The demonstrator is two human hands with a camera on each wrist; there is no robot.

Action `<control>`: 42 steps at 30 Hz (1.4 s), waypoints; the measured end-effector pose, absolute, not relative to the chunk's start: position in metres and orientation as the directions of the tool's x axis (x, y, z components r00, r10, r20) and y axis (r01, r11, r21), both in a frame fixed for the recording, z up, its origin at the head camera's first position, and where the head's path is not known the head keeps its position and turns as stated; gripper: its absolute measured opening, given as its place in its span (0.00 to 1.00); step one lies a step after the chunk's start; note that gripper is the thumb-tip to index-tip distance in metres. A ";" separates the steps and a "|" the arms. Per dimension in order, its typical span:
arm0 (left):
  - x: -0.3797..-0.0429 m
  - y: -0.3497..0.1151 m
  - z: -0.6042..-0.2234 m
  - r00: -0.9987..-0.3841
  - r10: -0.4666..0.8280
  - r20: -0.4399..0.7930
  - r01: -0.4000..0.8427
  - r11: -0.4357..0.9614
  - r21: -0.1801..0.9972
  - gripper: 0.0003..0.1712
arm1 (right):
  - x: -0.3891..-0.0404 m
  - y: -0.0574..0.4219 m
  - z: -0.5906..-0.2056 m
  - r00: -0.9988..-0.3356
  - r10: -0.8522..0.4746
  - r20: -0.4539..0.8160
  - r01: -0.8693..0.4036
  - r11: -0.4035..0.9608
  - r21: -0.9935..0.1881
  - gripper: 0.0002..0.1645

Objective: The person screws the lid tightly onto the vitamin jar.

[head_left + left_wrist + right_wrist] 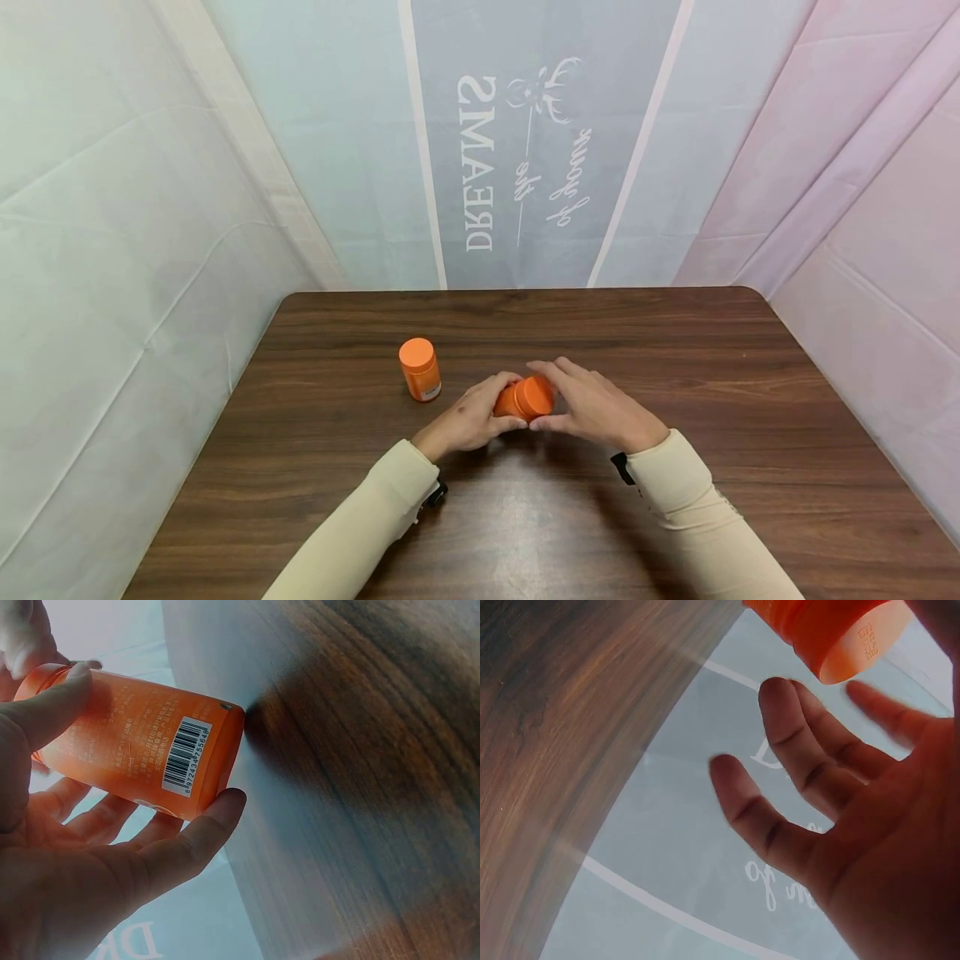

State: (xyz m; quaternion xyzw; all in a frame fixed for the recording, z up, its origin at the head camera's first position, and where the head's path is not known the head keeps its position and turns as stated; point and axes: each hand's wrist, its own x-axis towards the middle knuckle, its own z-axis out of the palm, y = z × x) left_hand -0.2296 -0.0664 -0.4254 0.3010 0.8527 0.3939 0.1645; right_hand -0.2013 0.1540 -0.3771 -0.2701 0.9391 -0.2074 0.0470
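An orange plastic bottle (509, 405) is held tilted above the table by my left hand (472, 414), its lid (537, 396) toward the right. In the left wrist view, thumb and fingers wrap the bottle (142, 735), whose barcode label (187, 756) faces the camera. My right hand (600, 407) is around the lid end with fingers spread. From the right wrist, those fingers (784, 720) stand apart from the lid (864, 641); whether the thumb touches it I cannot tell. A second orange bottle (422, 372) stands upright with its lid on, left of my left hand.
Both bottles are over a dark brown wooden table (675, 333). Behind its far edge hangs a grey-blue cloth (630, 50) with white lettering, and pale cloth walls (135, 250) flank the left and right sides.
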 end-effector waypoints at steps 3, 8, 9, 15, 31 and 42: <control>-0.229 -0.066 -0.425 -0.764 0.643 -0.049 0.381 0.511 0.770 0.31 | -0.201 0.155 -0.376 -0.817 -0.574 0.064 -0.557 0.754 -0.350 0.45; -0.229 -0.066 -0.425 -0.765 0.642 -0.049 0.376 0.507 0.776 0.32 | -0.201 0.155 -0.375 -0.792 -0.605 0.077 -0.589 0.726 -0.355 0.40; -0.229 -0.066 -0.425 -0.765 0.643 -0.047 0.377 0.505 0.776 0.32 | -0.201 0.155 -0.375 -0.795 -0.602 0.073 -0.584 0.726 -0.363 0.39; -0.228 -0.066 -0.425 -0.764 0.644 -0.043 0.382 0.504 0.775 0.31 | -0.200 0.155 -0.375 -0.829 -0.558 0.028 -0.518 0.749 -0.413 0.35; -0.228 -0.066 -0.426 -0.758 0.651 -0.037 0.394 0.503 0.769 0.31 | -0.201 0.155 -0.378 -0.860 -0.510 -0.014 -0.456 0.780 -0.429 0.45; -0.228 -0.066 -0.426 -0.760 0.649 -0.035 0.389 0.498 0.775 0.31 | -0.200 0.157 -0.380 -0.784 -0.616 0.083 -0.592 0.700 -0.399 0.40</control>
